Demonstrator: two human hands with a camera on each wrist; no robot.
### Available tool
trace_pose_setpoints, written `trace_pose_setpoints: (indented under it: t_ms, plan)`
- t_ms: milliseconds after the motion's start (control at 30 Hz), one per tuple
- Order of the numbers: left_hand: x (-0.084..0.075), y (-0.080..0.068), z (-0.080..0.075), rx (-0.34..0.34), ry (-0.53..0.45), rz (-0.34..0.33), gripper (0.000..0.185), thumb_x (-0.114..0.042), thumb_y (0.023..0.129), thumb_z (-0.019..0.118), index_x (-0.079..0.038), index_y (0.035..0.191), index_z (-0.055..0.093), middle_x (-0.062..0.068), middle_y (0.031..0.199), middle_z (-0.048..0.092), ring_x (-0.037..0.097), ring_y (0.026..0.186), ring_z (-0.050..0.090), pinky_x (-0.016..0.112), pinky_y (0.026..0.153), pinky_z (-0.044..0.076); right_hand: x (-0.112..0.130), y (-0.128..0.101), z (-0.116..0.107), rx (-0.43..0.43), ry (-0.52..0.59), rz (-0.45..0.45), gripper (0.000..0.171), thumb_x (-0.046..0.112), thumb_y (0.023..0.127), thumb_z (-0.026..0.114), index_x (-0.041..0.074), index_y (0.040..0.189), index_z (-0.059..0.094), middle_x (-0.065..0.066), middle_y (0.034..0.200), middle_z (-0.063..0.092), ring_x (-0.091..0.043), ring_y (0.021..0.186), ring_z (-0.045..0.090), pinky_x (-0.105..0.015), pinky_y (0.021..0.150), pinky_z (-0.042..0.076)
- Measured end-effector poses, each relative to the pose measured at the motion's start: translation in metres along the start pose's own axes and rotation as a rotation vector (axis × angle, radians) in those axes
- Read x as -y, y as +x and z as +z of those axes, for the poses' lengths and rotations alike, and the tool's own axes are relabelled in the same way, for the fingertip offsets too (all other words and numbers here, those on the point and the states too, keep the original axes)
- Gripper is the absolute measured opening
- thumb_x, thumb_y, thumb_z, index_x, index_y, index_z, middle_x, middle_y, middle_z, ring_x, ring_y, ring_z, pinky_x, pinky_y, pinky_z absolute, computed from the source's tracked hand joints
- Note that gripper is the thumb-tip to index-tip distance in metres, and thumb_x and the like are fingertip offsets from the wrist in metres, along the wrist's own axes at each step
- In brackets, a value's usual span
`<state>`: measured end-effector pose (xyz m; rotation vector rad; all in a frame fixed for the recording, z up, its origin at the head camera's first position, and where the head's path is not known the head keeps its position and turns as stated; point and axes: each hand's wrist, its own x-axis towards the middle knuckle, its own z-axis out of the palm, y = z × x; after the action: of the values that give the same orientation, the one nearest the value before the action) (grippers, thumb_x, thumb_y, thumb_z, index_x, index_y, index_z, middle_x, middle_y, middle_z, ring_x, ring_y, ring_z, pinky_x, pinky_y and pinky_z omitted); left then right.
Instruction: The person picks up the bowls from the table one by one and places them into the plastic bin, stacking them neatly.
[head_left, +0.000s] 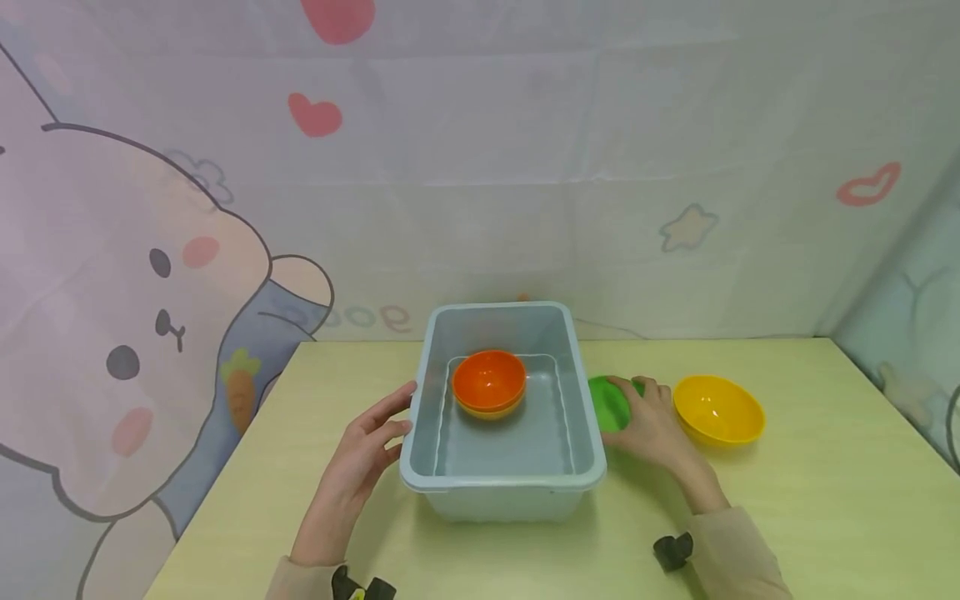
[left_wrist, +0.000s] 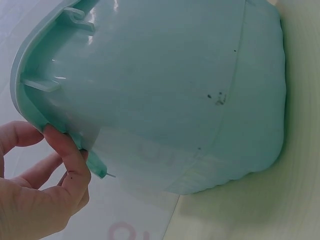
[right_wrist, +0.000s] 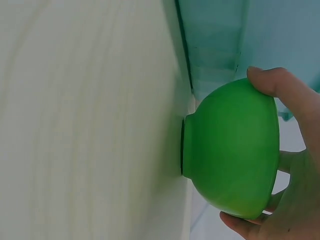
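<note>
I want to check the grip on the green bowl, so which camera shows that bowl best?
The right wrist view: the green bowl fills the frame, foot on the table, the right hand curled round its rim. In the head view the bowl is small and half hidden behind that hand, beside the tub. The left wrist view shows none of it.

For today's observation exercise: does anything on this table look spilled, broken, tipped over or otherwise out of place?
Nothing stands out. The tub sits level with the orange bowl nested upright in another bowl. The yellow bowl stands upright. The right hand grips the green bowl, whose foot rests on the table.
</note>
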<state>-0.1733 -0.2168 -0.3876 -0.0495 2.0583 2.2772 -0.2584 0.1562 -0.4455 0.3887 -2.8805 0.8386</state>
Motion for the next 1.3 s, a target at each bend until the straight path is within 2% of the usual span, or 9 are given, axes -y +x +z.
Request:
trace_pose_setpoints:
  t_ms: [333, 567, 1300]
  plan:
    - [0.000, 0.000, 0.000, 0.002, -0.001, 0.001, 0.055, -0.004, 0.091, 0.056, -0.007, 0.144, 0.044, -0.002, 0.128, 0.054, 0.010, 0.101, 0.059, 0.028, 0.087, 0.050, 0.005, -0.001, -0.008, 0.003, 0.005, 0.012, 0.093, 0.053, 0.069, 0.078, 0.010, 0.142, 0.040, -0.036, 0.141, 0.028, -0.049, 0.121, 0.029, -0.064, 0.085, 0.043]
    - [0.000, 0.000, -0.001, 0.010, 0.007, 0.013, 0.054, -0.004, 0.091, 0.055, -0.007, 0.144, 0.044, -0.004, 0.126, 0.054, 0.010, 0.101, 0.059, 0.028, 0.086, 0.050, 0.003, 0.000, -0.012, -0.003, 0.030, 0.013, 0.088, 0.045, 0.071, 0.078, 0.010, 0.143, 0.040, -0.033, 0.140, 0.028, -0.045, 0.118, 0.028, -0.060, 0.082, 0.046]
    - [0.000, -0.001, -0.001, 0.002, 0.023, 0.010, 0.054, -0.006, 0.091, 0.057, -0.008, 0.144, 0.044, 0.001, 0.130, 0.052, 0.011, 0.107, 0.057, 0.031, 0.089, 0.048, 0.012, -0.001, -0.029, -0.047, 0.018, 0.000, 0.090, 0.042, 0.070, 0.081, 0.013, 0.143, 0.038, -0.033, 0.142, 0.025, -0.046, 0.120, 0.025, -0.064, 0.083, 0.044]
